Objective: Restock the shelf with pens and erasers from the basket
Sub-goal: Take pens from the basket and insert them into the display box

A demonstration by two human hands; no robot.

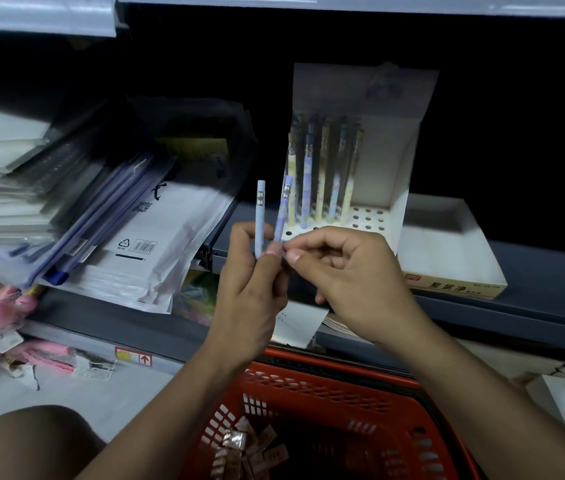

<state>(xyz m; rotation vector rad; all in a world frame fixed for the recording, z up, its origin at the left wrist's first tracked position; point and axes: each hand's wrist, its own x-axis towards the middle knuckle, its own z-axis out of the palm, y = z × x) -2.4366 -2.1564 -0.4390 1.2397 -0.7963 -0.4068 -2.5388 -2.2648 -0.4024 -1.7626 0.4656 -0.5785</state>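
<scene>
Two pens stand upright in your left hand (257,271), just in front of the white display stand (360,161): a light blue pen (260,216) on the left and a lilac patterned pen (283,209) beside it, both with eraser ends up. Your left fingers curl round the lower barrels, thumb pressed against them. Your right hand (350,271) sits just right of the pens, thumb and forefinger pinching at the lilac patterned pen low on its barrel, the other fingers curled under.

Behind your hands, the display stand holds a row of pens (322,174) upright in its perforated base, with open holes on the right side of that base. Right of the stand lies a shallow white box (447,244) with printed characters on its front edge. Left of the stand, plastic folders (118,216) lean in a stack.

Below the stand, nearest you, the red basket (326,403) holds small wrapped erasers (250,452) heaped in its left corner.
</scene>
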